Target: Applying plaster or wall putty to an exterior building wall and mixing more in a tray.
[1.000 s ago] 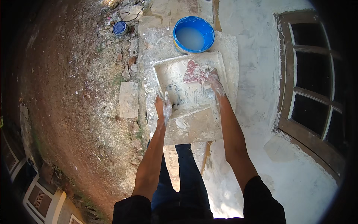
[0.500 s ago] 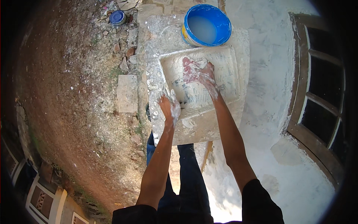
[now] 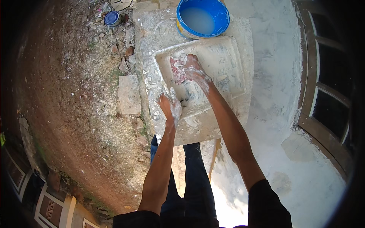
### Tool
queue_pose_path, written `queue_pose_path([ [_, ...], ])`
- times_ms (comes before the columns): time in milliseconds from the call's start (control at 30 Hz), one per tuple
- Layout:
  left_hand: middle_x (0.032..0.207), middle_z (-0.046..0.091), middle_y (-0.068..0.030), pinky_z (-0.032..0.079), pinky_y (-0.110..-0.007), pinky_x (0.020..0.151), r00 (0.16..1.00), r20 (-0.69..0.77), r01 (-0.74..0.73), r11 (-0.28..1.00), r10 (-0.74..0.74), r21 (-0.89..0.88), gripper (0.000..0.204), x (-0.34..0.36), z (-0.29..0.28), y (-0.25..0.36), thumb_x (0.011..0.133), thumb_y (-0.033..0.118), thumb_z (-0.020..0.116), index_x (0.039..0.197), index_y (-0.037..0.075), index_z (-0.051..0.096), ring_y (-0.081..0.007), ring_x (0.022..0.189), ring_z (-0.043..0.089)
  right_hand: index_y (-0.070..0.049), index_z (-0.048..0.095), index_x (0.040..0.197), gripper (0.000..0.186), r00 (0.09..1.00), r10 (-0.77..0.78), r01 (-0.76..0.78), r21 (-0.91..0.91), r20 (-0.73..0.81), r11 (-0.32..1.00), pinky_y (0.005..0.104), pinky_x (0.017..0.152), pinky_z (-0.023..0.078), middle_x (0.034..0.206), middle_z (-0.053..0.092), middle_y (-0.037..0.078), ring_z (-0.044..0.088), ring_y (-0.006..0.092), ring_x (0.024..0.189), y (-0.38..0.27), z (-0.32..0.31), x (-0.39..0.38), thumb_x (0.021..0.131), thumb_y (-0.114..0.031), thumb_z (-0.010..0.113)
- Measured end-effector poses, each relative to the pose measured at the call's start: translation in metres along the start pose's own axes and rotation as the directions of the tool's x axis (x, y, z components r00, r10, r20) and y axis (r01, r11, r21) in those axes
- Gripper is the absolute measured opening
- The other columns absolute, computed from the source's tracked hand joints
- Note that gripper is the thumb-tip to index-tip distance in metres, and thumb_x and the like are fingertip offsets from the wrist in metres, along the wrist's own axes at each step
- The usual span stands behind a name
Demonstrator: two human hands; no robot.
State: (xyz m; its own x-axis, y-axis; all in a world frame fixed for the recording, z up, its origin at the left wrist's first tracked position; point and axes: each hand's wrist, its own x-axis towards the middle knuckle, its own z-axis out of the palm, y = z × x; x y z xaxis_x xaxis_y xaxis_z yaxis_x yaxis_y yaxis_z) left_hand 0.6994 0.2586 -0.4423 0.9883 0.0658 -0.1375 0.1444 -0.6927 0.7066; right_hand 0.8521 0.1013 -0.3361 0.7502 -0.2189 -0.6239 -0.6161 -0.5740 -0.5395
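Observation:
A paint tray coated in white paint sits on a worn, spattered board. My right hand is closed on a red cloth, smeared white, pressed inside the tray's left part. My left hand is wrapped over the tray's lower left rim, with white paint on its fingers and thumb. Just beyond the tray stands a blue bucket holding a milky liquid.
A small blue-lidded can lies among broken tiles on the dirt ground at left, beside a flat slab. At right are a white plastered wall and a dark-paned wooden window.
My right hand with the cloth has moved leftward across the tray. My left hand has stayed on the rim. The view has shifted slightly.

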Motion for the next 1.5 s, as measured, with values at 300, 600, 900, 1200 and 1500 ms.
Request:
queue_pose_path([
  [300,0.112,0.054,-0.0176,0.036,-0.046,0.086,0.930,0.232,0.364,0.801,-0.286,-0.475,0.057,-0.001,0.029,-0.036,0.064,0.032,0.070,0.103,-0.006,0.054,-0.0284,0.101,0.052,0.002,0.051,0.101,0.039,0.927,-0.372,0.372,-0.238,0.045,0.897,0.0398,0.078,0.045,0.096,0.055,0.020,0.054,0.0303,0.088,0.031,0.004,-0.016,0.073,-0.024,0.062],
  [600,0.073,0.057,-0.0064,0.044,-0.027,0.049,0.980,-0.105,-0.145,0.971,0.167,0.192,0.034,-0.002,0.021,-0.030,0.090,0.025,0.035,0.093,-0.001,0.056,-0.0132,0.056,0.054,-0.001,0.049,0.099,0.038,0.950,-0.291,0.302,-0.101,0.117,0.948,0.0380,0.081,0.042,0.099,0.051,0.017,0.050,0.0312,0.089,0.024,-0.022,-0.037,0.078,-0.030,0.059],
  [900,0.073,0.057,-0.0055,0.043,-0.026,0.049,0.970,-0.129,0.129,0.882,-0.208,-0.453,0.030,-0.001,0.027,-0.026,0.089,0.023,0.038,0.094,0.001,0.057,-0.0127,0.057,0.053,0.002,0.055,0.091,0.041,0.942,-0.314,0.331,-0.183,0.116,0.926,0.0423,0.079,0.044,0.092,0.056,0.022,0.053,0.0335,0.094,-0.021,0.001,-0.007,0.078,-0.036,0.060],
  [1200,0.090,0.057,-0.0050,0.044,-0.025,0.061,0.913,0.096,0.332,0.586,-0.397,-0.739,0.033,0.004,-0.001,0.001,0.092,0.024,0.037,0.108,0.000,0.052,-0.0107,0.073,0.054,0.008,0.053,0.099,0.053,0.947,-0.085,0.130,-0.126,0.311,0.984,0.0415,0.077,0.046,0.097,0.057,0.026,0.057,0.0356,0.092,-0.005,-0.006,-0.048,0.079,-0.040,0.060],
  [1500,0.087,0.057,-0.0060,0.046,-0.025,0.060,0.885,0.227,0.422,0.497,-0.406,-0.758,0.023,0.007,-0.021,0.020,0.090,0.011,0.041,0.104,-0.004,0.050,-0.0115,0.069,0.053,0.008,0.054,0.097,0.057,0.997,0.042,-0.041,-0.005,0.070,0.999,0.0427,0.079,0.045,0.098,0.056,0.027,0.055,0.0377,0.093,0.039,0.002,-0.077,0.076,-0.044,0.061],
])
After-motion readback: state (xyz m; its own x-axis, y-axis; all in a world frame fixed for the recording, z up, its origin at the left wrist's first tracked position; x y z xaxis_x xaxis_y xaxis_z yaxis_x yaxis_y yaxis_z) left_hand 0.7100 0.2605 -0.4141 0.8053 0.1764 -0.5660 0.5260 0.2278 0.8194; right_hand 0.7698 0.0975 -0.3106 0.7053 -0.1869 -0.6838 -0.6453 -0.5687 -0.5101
